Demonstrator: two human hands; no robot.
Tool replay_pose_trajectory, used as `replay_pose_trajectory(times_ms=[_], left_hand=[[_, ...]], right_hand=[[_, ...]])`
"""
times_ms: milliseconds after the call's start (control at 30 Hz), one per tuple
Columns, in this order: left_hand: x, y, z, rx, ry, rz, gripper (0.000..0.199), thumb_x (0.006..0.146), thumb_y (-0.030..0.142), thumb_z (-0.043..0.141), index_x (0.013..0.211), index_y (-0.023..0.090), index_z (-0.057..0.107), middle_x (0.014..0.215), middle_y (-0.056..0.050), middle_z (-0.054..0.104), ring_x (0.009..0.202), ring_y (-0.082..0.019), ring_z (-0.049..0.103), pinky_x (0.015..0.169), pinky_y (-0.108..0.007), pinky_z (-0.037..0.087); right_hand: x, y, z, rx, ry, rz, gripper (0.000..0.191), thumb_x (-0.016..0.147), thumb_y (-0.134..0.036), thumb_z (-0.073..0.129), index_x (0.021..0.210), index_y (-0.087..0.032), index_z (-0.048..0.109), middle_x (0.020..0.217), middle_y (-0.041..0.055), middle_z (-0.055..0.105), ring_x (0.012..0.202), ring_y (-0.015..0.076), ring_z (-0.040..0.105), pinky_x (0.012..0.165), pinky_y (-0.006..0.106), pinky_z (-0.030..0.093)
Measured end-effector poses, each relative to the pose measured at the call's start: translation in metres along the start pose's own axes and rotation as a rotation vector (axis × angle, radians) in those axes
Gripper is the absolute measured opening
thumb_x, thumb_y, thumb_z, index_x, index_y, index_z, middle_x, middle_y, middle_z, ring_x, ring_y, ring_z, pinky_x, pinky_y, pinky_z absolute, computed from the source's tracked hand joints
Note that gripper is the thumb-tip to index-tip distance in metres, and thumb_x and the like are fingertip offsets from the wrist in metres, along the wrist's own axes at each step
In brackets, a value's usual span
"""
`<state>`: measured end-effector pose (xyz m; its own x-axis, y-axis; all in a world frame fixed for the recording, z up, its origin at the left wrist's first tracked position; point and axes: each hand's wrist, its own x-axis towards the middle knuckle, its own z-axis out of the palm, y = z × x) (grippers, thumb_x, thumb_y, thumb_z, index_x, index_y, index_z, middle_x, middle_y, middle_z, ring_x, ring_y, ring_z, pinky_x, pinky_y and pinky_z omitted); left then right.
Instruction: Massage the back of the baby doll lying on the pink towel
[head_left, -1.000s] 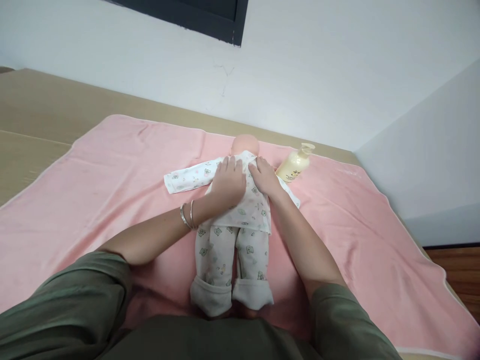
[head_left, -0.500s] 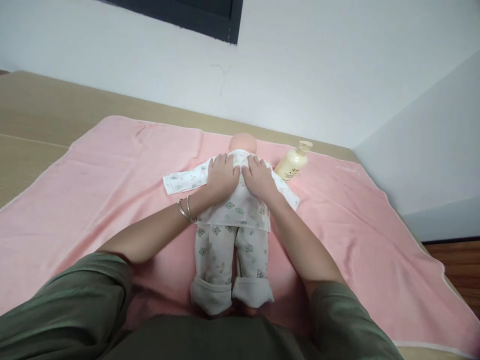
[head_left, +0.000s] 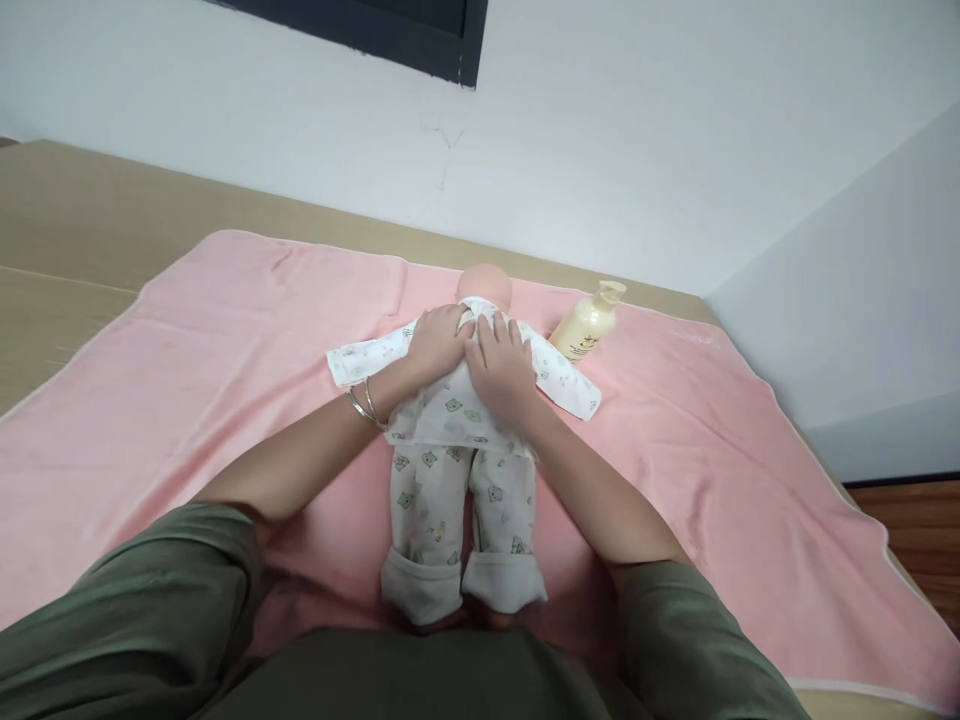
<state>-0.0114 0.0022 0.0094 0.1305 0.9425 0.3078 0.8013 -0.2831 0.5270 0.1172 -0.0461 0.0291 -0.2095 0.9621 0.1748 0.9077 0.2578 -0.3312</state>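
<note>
A doll in a white printed top and matching trousers with folded-up cuffs lies on a pink blanket, its sleeves spread to both sides. On the upper left of the top rests my left hand, its fingers pointing to the doll's neck. My right hand lies flat on the upper middle and right of the top, fingers a little apart. The two hands meet near the middle, by the collar. Neither hand holds anything. The doll's face is not visible.
A cream pump bottle is on the blanket beyond the right sleeve. Behind the blanket runs the tan surface, up against a white wall. A dark frame is on the wall at the top.
My right hand has shifted left towards the middle of the top, uncovering more of the right sleeve. My left hand has moved slightly left, and its fingers now angle more to the right.
</note>
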Motion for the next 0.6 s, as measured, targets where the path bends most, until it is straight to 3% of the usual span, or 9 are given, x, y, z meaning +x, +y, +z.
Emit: replay_pose_trajectory(times_ms=[133, 233, 333, 433, 600], left_hand=[[-0.031, 0.028, 0.014, 0.098, 0.125, -0.014, 0.048, 0.097, 0.026, 0.037, 0.14, 0.009, 0.053, 0.148, -0.023, 0.052, 0.142, -0.041, 0.043, 0.118, -0.06, 0.032], [-0.043, 0.038, 0.019, 0.1, 0.125, 0.024, 0.053, 0.097, 0.026, 0.037, 0.145, 0.005, 0.047, 0.156, -0.024, 0.044, 0.149, -0.043, 0.034, 0.121, -0.062, 0.027], [-0.032, 0.03, 0.012, 0.078, 0.078, 0.009, 0.05, 0.096, 0.025, 0.037, 0.141, 0.007, 0.052, 0.151, -0.021, 0.051, 0.144, -0.04, 0.042, 0.12, -0.058, 0.032], [-0.012, 0.014, 0.002, 0.036, 0.021, -0.052, 0.046, 0.096, 0.026, 0.034, 0.13, 0.012, 0.061, 0.134, -0.017, 0.065, 0.13, -0.034, 0.056, 0.114, -0.052, 0.04], [-0.002, 0.0, 0.004, 0.005, 0.045, -0.107, 0.048, 0.098, 0.03, 0.03, 0.132, 0.014, 0.061, 0.137, -0.013, 0.065, 0.131, -0.028, 0.057, 0.118, -0.047, 0.038]], right_hand=[[0.027, 0.028, -0.006, 0.076, 0.0, 0.036, 0.051, 0.104, -0.04, 0.027, 0.143, -0.018, 0.05, 0.159, 0.0122, 0.042, 0.149, 0.0388, 0.033, 0.121, 0.066, 0.026], [0.039, 0.04, -0.009, 0.078, 0.012, 0.012, 0.048, 0.102, -0.041, 0.031, 0.139, -0.019, 0.052, 0.151, 0.0123, 0.052, 0.143, 0.0356, 0.042, 0.12, 0.062, 0.031], [0.032, 0.032, -0.008, 0.002, 0.019, 0.016, 0.052, 0.102, -0.037, 0.029, 0.145, -0.015, 0.048, 0.152, 0.0159, 0.05, 0.144, 0.0374, 0.04, 0.12, 0.062, 0.031], [0.009, 0.011, -0.002, -0.104, -0.001, 0.015, 0.058, 0.102, -0.033, 0.029, 0.155, -0.011, 0.037, 0.161, 0.0204, 0.036, 0.151, 0.0428, 0.03, 0.12, 0.066, 0.026], [-0.008, -0.003, 0.002, -0.165, 0.004, -0.083, 0.061, 0.101, -0.033, 0.031, 0.159, -0.016, 0.032, 0.168, 0.0147, 0.024, 0.155, 0.0444, 0.018, 0.12, 0.073, 0.02]])
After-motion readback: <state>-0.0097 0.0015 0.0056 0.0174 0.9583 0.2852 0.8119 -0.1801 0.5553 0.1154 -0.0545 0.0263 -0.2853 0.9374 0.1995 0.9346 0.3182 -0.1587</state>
